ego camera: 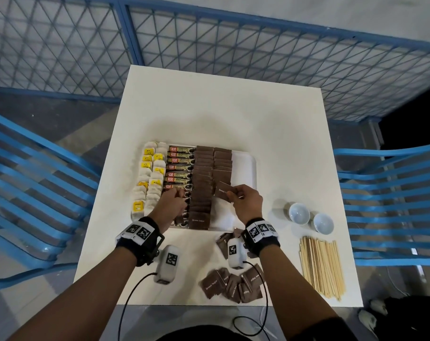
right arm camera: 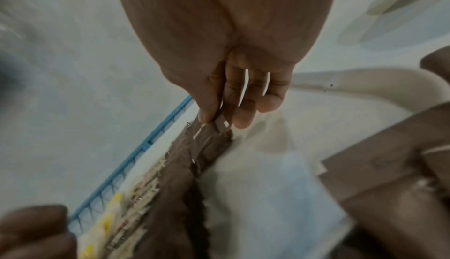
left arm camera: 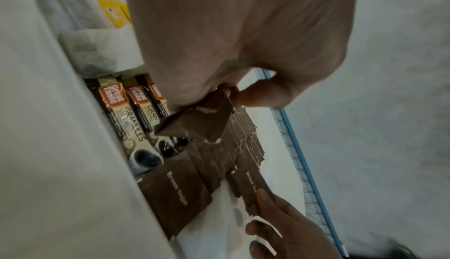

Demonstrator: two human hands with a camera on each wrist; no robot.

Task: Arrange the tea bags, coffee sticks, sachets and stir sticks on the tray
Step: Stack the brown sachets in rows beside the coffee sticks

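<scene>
A white tray [ego camera: 244,166] holds rows of tea bags [ego camera: 148,178], coffee sticks [ego camera: 180,163] and two columns of brown sugar sachets [ego camera: 204,178]. Over the coffee sticks my left hand [ego camera: 180,194] pinches a brown sachet [left arm camera: 199,122] between thumb and fingers; the hand hides it in the head view. My right hand [ego camera: 231,196] pinches another brown sachet [ego camera: 223,190] by its edge at the near end of the shorter right column, just above the tray. Loose sachets [ego camera: 233,284] lie on the table near me. Wooden stir sticks [ego camera: 322,267] lie in a bundle at the right.
Two small white bowls [ego camera: 299,214] [ego camera: 323,223] stand right of the tray. The tray's right strip is bare. The white table [ego camera: 221,114] is ringed by blue chairs [ego camera: 37,183] and a blue mesh fence [ego camera: 209,40]. Cables hang off the near edge.
</scene>
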